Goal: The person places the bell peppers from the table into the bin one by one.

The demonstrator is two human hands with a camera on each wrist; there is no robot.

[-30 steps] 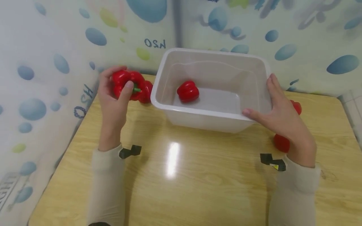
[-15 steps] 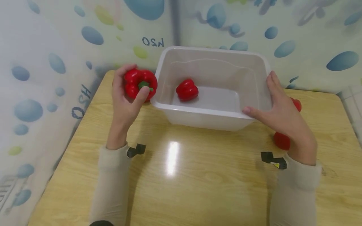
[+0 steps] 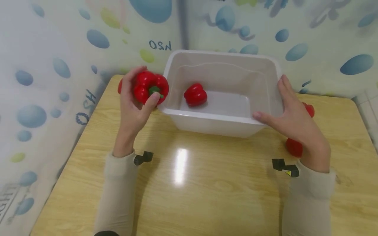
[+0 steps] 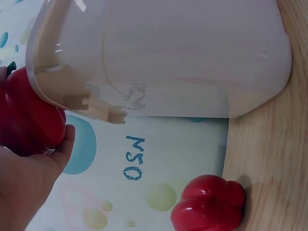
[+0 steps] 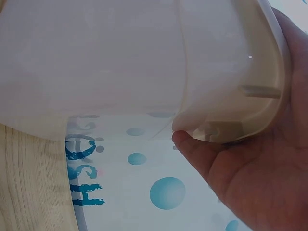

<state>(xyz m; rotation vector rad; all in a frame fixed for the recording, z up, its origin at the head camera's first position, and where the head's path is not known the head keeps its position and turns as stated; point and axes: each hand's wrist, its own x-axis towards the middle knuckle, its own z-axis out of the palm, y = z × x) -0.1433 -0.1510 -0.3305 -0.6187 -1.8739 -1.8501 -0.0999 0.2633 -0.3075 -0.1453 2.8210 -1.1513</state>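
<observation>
Red pepper (image 3: 144, 87) sits in the left hand (image 3: 133, 113), beside the box (image 3: 212, 127).

Below, a yellowish wooden table (image 3: 224, 196), catching a white streak of glare (image 3: 180, 167) and bearing a faint brown mark (image 3: 344, 179) toward the right. Behind, a pale wall (image 3: 203, 39), split by a grey vertical band (image 3: 183, 24) and printed with blue ovals (image 3: 356, 64), yellow-green blobs (image 3: 146, 55) and mirrored blue lettering (image 3: 160, 45). At left, more slanted lettering (image 3: 85, 108); lower, cut-off grey text (image 3: 8, 198). Past the right edge, whitish tiling (image 3: 366, 106).
</observation>
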